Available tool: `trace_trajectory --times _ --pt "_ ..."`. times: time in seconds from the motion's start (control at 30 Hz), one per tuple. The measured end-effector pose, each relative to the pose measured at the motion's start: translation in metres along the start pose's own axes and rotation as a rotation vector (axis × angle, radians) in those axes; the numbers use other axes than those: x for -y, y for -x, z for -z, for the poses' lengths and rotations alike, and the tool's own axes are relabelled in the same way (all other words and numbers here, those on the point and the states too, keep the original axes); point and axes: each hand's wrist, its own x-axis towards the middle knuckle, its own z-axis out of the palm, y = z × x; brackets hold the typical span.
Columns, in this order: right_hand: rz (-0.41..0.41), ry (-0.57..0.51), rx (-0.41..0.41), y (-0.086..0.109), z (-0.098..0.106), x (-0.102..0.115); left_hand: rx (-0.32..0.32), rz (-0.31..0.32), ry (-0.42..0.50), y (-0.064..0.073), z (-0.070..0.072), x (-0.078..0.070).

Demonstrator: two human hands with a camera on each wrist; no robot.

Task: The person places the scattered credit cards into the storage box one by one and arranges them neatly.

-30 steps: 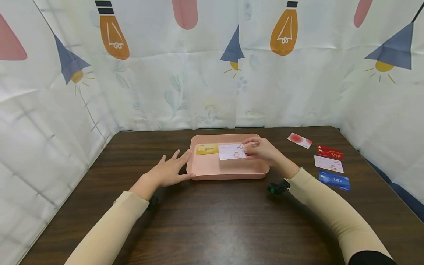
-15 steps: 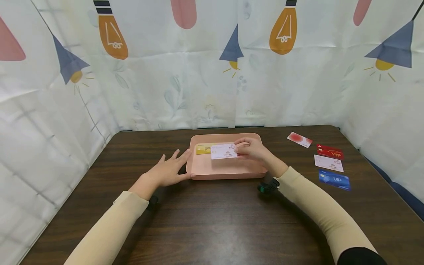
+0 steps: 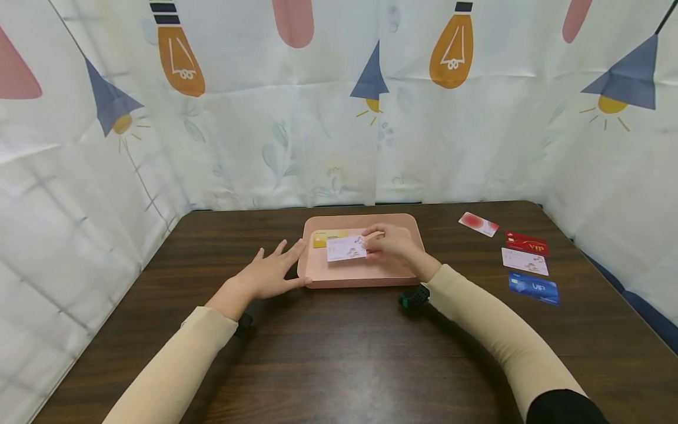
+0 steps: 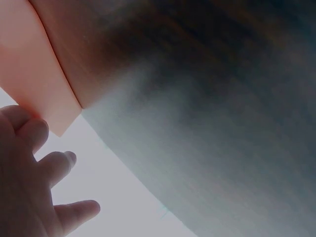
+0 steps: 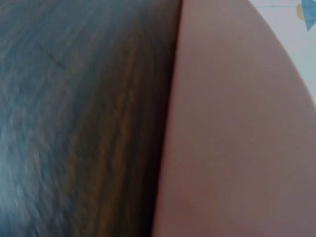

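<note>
In the head view a pink tray (image 3: 392,273) lies near the back of the table. My right hand (image 3: 393,242) reaches over it and pinches the right end of a white card (image 3: 345,249) with small pink pictures. That card overlaps a yellow card (image 3: 321,239) lying in the tray, covering much of its lower part. My left hand (image 3: 267,274) has its fingers spread, with fingertips and thumb at the tray's left rim. The left wrist view shows the spread fingers (image 4: 54,168) beside the tray's side (image 4: 44,74). Only the tray's wall (image 5: 237,128) and the table appear in the right wrist view.
Right of the tray, on the dark wooden table (image 3: 339,359), lie a white card with a red circle (image 3: 479,224), a red VIP card (image 3: 527,243), another white card (image 3: 524,261) and a blue VIP card (image 3: 533,288). A patterned curtain (image 3: 328,135) stands behind the table.
My right hand has carried the white card leftward and slightly toward me, so it now covers more of the yellow card. The left hand has stayed at the tray's rim.
</note>
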Motion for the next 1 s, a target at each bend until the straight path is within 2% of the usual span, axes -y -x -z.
trace_trajectory --times 0.13,0.3,0.5,0.67,1.0 --pt "-0.007 -0.048 0.059 -0.002 -0.007 0.0 -0.001 0.0 -0.001 0.0 0.0 0.0" --pt "-0.042 -0.057 0.061 -0.008 -0.014 0.003 -0.005 0.001 0.0 0.0 0.0 0.0" --pt "-0.103 -0.129 0.078 -0.015 -0.023 0.002 -0.009 -0.005 -0.006 0.0 -0.001 0.0" --pt "-0.102 -0.167 0.101 -0.014 -0.03 0.004 -0.011 -0.005 -0.017 -0.001 -0.001 0.0" --pt "-0.137 -0.165 0.071 -0.02 -0.039 0.002 -0.005 0.001 -0.007 -0.001 -0.001 0.001"
